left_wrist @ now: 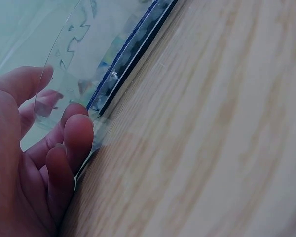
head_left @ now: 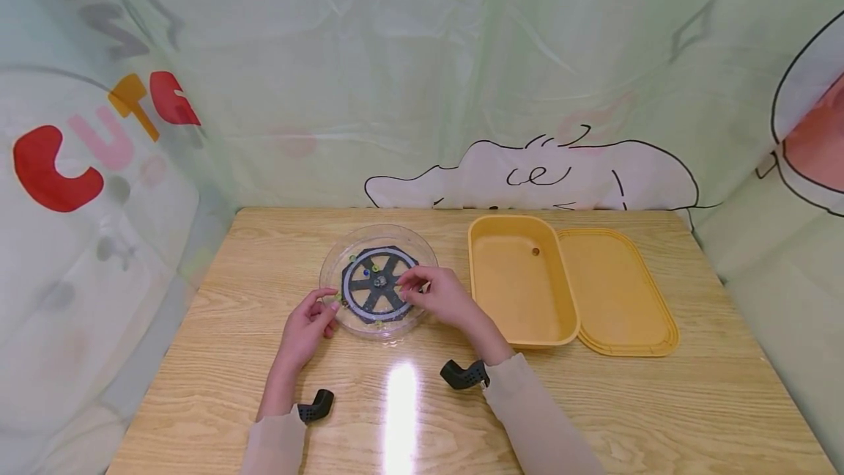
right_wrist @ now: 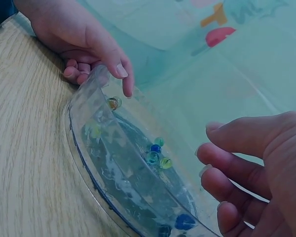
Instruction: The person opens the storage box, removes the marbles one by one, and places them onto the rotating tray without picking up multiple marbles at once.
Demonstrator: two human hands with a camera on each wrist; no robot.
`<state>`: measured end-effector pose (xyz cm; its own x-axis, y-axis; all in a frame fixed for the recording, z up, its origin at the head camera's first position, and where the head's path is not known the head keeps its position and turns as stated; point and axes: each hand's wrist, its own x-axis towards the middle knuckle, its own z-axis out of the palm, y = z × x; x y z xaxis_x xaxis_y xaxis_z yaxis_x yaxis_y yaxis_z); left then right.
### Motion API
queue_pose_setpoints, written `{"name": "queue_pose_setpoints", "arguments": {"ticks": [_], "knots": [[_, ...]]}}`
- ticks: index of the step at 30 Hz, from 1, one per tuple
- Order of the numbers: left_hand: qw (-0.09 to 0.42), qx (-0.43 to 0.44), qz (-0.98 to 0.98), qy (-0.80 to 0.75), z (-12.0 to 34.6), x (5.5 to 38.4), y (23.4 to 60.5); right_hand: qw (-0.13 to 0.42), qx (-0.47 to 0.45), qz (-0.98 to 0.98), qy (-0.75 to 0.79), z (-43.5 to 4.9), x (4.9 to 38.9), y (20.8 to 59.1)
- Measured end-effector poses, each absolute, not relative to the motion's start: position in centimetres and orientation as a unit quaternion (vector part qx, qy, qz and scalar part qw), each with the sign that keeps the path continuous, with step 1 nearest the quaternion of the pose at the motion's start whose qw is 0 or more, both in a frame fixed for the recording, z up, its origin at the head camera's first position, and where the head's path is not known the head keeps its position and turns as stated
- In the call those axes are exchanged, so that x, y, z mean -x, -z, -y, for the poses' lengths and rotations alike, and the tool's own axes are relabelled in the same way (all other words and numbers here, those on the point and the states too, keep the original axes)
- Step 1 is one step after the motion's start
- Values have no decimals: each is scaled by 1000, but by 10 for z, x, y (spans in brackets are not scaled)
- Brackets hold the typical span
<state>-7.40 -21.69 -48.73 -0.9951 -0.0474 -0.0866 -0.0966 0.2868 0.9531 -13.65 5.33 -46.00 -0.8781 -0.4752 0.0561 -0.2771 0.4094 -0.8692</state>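
A clear round dish (head_left: pixel 332 259) stands on the table, with a dark spoked wheel shape (head_left: pixel 360 285) showing in it. Several glass marbles (right_wrist: pixel 165 162) lie inside, green, yellow and blue, and an amber one (right_wrist: pixel 113 102) is near the far wall. My left hand (head_left: pixel 308 325) holds the dish's near left rim, thumb and index finger at the inner side and the other fingers outside. Over the right part of the dish hovers my right hand (head_left: pixel 438 295), fingers bent and thumb apart from them. Nothing shows between its fingertips in the right wrist view.
Right of the dish stands a yellow plastic tub (head_left: pixel 521 295) with one brown marble (head_left: pixel 535 251) in it. Its flat yellow lid (head_left: pixel 620 292) lies beside it on the wooden table (head_left: pixel 659 409). A printed curtain (head_left: pixel 330 94) hangs behind the table.
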Motion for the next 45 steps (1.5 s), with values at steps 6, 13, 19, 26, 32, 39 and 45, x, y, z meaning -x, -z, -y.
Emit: {"name": "queue_pose_setpoints", "arguments": {"ticks": [6,13,19,26,32,39,45], "knots": [[24,49,-801,-597,217,73,487,102,227,-833,494,-57,136,456],[26,53,-799,-599,219,72,488,94,206,-838,496,-73,136,443],[26,47,-799,-599,219,72,488,54,183,-853,487,-96,141,434],[28,44,-794,-606,221,75,493,16,148,-864,481,-133,158,431],[18,53,-794,-606,228,82,517,-7,124,-872,474,-160,174,434],[6,44,-796,-604,229,83,522,-11,101,-888,449,-180,191,434],[14,49,-792,-608,228,84,525,-2,80,-899,431,-194,202,437]]}}
